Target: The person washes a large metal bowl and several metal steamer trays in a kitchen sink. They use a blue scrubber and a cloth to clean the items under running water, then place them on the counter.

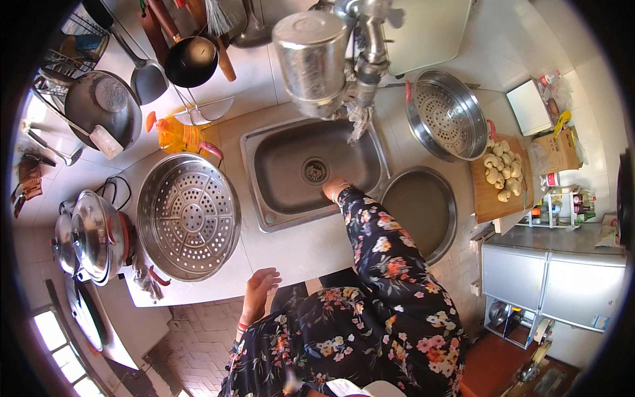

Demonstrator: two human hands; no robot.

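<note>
My right hand (334, 188) reaches over the near right side of the stainless steel sink (283, 191), just below the drain strainer (315, 171). Its fingers are bunched and partly hidden, so I cannot tell whether it holds anything. In front of my body, by the counter's near edge, my left hand (260, 288) is raised with nothing in it and its fingers apart. A steamer pan (192, 218) with a perforated bottom stands left of the sink. To the right, under my right forearm, sits a wide metal basin (416, 208) that seems to hold cloudy water.
A second steamer pan (446, 114) leans at the back right. White mushroom-like pieces (503, 168) lie on a wooden cutting board (488, 198). The tap (369, 64) and a metal canister (310, 59) overhang the sink. An oil bottle (178, 136) and lidded pots (94, 238) stand left.
</note>
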